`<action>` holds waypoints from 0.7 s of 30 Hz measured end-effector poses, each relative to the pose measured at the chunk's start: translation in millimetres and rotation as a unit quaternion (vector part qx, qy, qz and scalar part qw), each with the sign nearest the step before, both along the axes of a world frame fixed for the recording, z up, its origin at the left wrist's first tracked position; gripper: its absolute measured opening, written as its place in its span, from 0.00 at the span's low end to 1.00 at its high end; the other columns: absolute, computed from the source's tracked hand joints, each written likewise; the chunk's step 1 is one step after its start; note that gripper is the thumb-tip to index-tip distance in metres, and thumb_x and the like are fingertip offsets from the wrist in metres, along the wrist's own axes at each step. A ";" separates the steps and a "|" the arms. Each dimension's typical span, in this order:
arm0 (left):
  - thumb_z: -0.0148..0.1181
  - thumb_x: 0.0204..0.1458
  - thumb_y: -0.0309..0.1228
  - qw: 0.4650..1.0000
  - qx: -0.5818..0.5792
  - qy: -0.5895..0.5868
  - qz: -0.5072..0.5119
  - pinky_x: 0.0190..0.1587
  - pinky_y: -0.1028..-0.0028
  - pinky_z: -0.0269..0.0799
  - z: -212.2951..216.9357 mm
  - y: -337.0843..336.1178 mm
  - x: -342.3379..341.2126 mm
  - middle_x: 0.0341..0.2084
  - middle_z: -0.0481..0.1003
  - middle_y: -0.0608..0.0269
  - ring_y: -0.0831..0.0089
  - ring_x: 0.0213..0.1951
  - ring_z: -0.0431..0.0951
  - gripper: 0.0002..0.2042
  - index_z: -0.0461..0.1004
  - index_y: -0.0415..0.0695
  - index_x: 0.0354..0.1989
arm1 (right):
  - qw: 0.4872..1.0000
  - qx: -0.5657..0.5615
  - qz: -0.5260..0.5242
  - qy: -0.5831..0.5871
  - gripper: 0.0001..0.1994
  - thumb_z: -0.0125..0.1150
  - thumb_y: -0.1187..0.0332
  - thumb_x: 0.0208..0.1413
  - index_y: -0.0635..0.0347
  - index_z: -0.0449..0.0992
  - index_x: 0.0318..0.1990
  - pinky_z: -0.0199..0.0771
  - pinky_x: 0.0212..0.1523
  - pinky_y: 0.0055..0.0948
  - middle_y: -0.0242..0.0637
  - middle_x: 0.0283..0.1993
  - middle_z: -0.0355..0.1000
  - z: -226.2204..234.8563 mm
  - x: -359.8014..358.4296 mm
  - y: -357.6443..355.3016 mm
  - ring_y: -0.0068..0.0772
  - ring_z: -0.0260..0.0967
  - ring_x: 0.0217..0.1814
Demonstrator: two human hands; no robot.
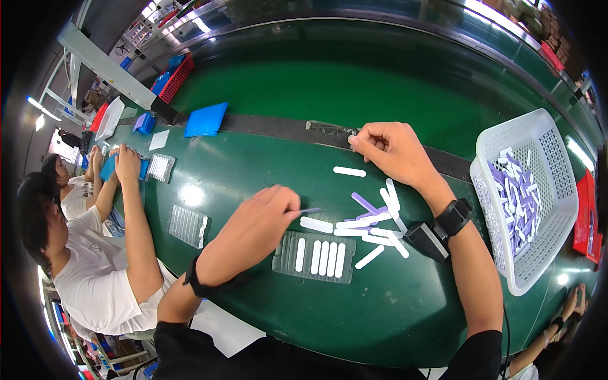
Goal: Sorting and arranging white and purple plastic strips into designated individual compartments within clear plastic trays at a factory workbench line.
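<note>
My left hand [256,228] pinches a thin purple strip [310,210] just above a clear slotted tray [282,259] that holds several white strips. My right hand [389,149] is farther back on the green table, fingers curled with thumb and forefinger pinched; whether it holds anything I cannot tell. A single white strip [349,171] lies just in front of it. Between the hands lies a loose pile of white and purple strips [377,221]. A black band with a small box [437,233] is on my right wrist.
A white mesh basket [544,145] full of purple and white strips stands at the right. Another clear tray [188,225] lies to the left. A person in a white shirt [95,266] works at the left. Blue lid [206,119], red crate [174,79] behind.
</note>
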State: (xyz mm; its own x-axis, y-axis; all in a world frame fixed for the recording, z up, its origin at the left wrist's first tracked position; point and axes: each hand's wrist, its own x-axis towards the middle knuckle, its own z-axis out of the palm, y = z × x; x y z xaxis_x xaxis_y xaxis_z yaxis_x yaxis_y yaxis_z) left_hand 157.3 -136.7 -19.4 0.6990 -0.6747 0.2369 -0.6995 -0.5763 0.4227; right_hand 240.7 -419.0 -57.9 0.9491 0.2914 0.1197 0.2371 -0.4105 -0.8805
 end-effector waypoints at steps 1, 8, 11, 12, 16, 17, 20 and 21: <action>0.65 0.56 0.21 0.998 0.008 0.025 0.062 0.30 0.61 0.70 10.0 2.7 -12.3 0.27 0.76 0.56 0.55 0.27 0.76 0.06 0.74 0.38 0.38 | 1.000 -0.008 0.002 -0.010 0.15 0.65 0.62 0.65 0.64 0.81 0.30 0.58 0.24 0.18 0.25 0.20 0.70 0.8 -0.2 -0.8 0.10 0.60 0.21; 0.76 0.47 0.24 0.999 -0.024 -0.008 0.047 0.30 0.67 0.71 1.4 22.8 -59.0 0.29 0.76 0.61 0.65 0.30 0.77 0.15 0.82 0.40 0.44 | 1.000 0.013 -0.010 -0.011 0.15 0.66 0.62 0.63 0.65 0.81 0.29 0.57 0.23 0.23 0.26 0.16 0.65 -3.0 0.8 0.0 0.14 0.57 0.18; 0.79 0.44 0.28 0.998 0.011 0.029 0.054 0.28 0.69 0.69 2.6 22.3 -66.5 0.24 0.70 0.65 0.67 0.27 0.72 0.20 0.84 0.40 0.47 | 0.999 0.031 -0.010 -0.001 0.15 0.66 0.62 0.63 0.65 0.80 0.29 0.56 0.23 0.23 0.25 0.15 0.65 -4.6 1.4 0.6 0.14 0.57 0.18; 0.77 0.47 0.33 0.999 0.036 0.011 0.039 0.27 0.71 0.70 6.2 21.5 -68.0 0.24 0.65 0.69 0.71 0.26 0.69 0.18 0.83 0.43 0.46 | 0.999 0.030 -0.011 -0.001 0.15 0.66 0.62 0.63 0.65 0.80 0.29 0.56 0.23 0.23 0.25 0.15 0.65 -4.2 1.4 0.6 0.14 0.57 0.18; 0.77 0.45 0.36 0.991 0.120 -0.061 0.003 0.23 0.69 0.68 7.3 26.1 -75.9 0.23 0.65 0.71 0.73 0.24 0.71 0.15 0.84 0.47 0.41 | 1.000 0.022 -0.013 -0.003 0.15 0.67 0.63 0.63 0.65 0.80 0.28 0.55 0.23 0.23 0.25 0.16 0.65 -0.6 -0.6 0.8 0.14 0.56 0.18; 0.77 0.45 0.36 0.991 0.120 -0.062 0.001 0.23 0.69 0.68 10.1 25.4 -73.3 0.23 0.65 0.71 0.73 0.24 0.71 0.15 0.84 0.47 0.41 | 1.000 0.026 -0.013 -0.006 0.15 0.67 0.63 0.63 0.64 0.79 0.27 0.55 0.23 0.23 0.25 0.16 0.65 0.7 -1.2 1.0 0.14 0.56 0.18; 0.75 0.50 0.38 0.993 0.084 0.077 -0.025 0.23 0.68 0.69 27.5 15.1 -47.9 0.20 0.74 0.67 0.65 0.21 0.77 0.08 0.84 0.49 0.32 | 1.000 0.020 -0.013 -0.008 0.14 0.67 0.64 0.63 0.64 0.79 0.27 0.56 0.23 0.24 0.25 0.17 0.66 2.5 -3.7 0.3 0.14 0.57 0.19; 0.74 0.51 0.36 0.994 0.047 0.098 -0.017 0.24 0.69 0.70 25.1 6.6 -36.2 0.22 0.77 0.65 0.65 0.22 0.78 0.06 0.85 0.49 0.32 | 1.000 0.017 -0.018 -0.008 0.14 0.67 0.64 0.63 0.64 0.79 0.27 0.56 0.23 0.24 0.25 0.17 0.66 2.4 -4.6 -1.3 0.14 0.57 0.19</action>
